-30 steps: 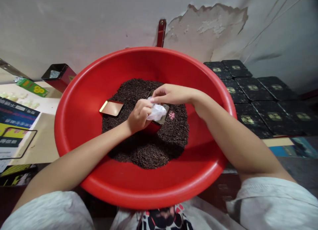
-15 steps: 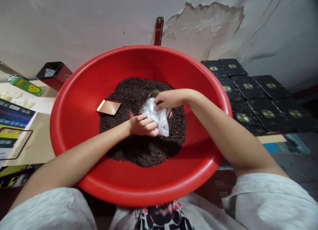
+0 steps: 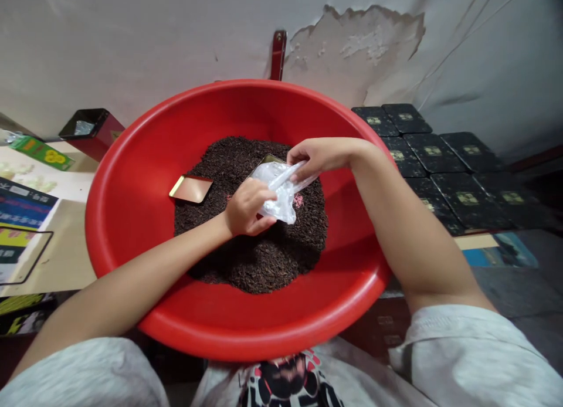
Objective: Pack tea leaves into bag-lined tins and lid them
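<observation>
A clear plastic bag lies bunched over the mouth of a tin, of which only the rim at the back shows. My right hand pinches the bag's upper right edge and stretches it. My left hand closes on the bag's left side, fingers curled, the thumb below. Beneath both hands is a heap of dark, dry tea-like leaves in a large red basin. A rectangular tin lid rests on the heap's left edge, its shiny inside facing up.
Several black tins with gold labels stand in rows to the right. On the left are an open dark red tin with plastic inside, a green box and printed sheets. A wall with peeling plaster rises behind the basin.
My right hand has drawn the bag's edge up and to the right, out of the tin's mouth. My left hand has turned and shifted slightly up along the bag. The lid stays put.
</observation>
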Demonstrator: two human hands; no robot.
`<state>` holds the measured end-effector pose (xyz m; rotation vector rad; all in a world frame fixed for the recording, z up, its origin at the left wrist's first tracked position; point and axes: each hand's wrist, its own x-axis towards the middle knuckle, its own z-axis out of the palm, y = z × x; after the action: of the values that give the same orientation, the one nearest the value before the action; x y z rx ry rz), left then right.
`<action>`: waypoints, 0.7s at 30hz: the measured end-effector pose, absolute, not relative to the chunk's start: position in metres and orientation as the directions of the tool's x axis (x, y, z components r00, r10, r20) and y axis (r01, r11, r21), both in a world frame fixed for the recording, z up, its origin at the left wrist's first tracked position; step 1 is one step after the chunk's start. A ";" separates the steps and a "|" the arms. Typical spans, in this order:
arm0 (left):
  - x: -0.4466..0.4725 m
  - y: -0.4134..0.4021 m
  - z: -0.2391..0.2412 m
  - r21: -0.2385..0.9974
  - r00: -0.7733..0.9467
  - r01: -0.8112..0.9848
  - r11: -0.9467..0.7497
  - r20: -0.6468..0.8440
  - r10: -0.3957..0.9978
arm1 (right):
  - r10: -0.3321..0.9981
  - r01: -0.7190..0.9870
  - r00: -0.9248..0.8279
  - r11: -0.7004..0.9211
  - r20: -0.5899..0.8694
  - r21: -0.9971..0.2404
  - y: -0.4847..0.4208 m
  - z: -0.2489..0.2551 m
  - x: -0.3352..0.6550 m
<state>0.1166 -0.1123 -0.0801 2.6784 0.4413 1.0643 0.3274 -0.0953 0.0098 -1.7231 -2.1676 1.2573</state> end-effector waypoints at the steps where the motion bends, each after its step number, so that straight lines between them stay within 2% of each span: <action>1: 0.119 -0.116 -0.073 0.382 0.646 0.236 -0.893 0.625 0.438 | 0.853 0.760 -0.355 0.026 -0.382 -0.649 -0.094 0.008 0.328; 3: 0.125 -0.124 -0.058 0.540 0.563 0.305 -0.785 0.563 0.605 | 0.891 0.745 -0.323 0.030 -0.320 -0.667 -0.092 0.004 0.327; 5: 0.129 -0.129 -0.043 0.685 0.519 0.338 -0.645 0.436 0.735 | 0.927 0.722 -0.272 0.020 -0.257 -0.691 -0.091 0.000 0.323; 8: 0.129 -0.127 -0.032 0.784 0.485 0.411 -0.464 0.243 0.840 | 0.947 0.736 -0.228 0.015 -0.227 -0.677 -0.090 -0.006 0.315; 10: 0.127 -0.122 -0.033 0.751 0.469 0.479 -0.455 0.219 0.855 | 0.967 0.767 -0.185 0.032 -0.173 -0.640 -0.088 -0.012 0.309; 13: 0.124 -0.115 -0.040 0.554 0.513 0.572 -0.605 0.333 0.791 | 0.995 0.766 -0.063 -0.003 -0.080 -0.643 -0.084 -0.021 0.301; 15: 0.122 -0.112 -0.046 0.392 0.592 0.596 -0.701 0.376 0.713 | 0.994 0.731 0.008 -0.081 -0.110 -0.678 -0.083 -0.026 0.297; 17: 0.121 -0.110 -0.050 0.293 0.662 0.591 -0.752 0.356 0.659 | 0.981 0.661 0.019 -0.156 -0.192 -0.734 -0.081 -0.030 0.296; 19: 0.119 -0.108 -0.051 0.283 0.672 0.592 -0.755 0.344 0.656 | 0.956 0.551 -0.018 -0.236 -0.294 -0.800 -0.080 -0.033 0.298; 21: 0.118 -0.103 -0.050 0.360 0.613 0.593 -0.720 0.378 0.694 | 0.914 0.405 -0.062 -0.345 -0.402 -0.847 -0.078 -0.036 0.301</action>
<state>0.1177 -0.1032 -0.0503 2.6389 1.0659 0.7447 0.3014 -0.0784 -0.0365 -1.7414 -1.4079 1.4024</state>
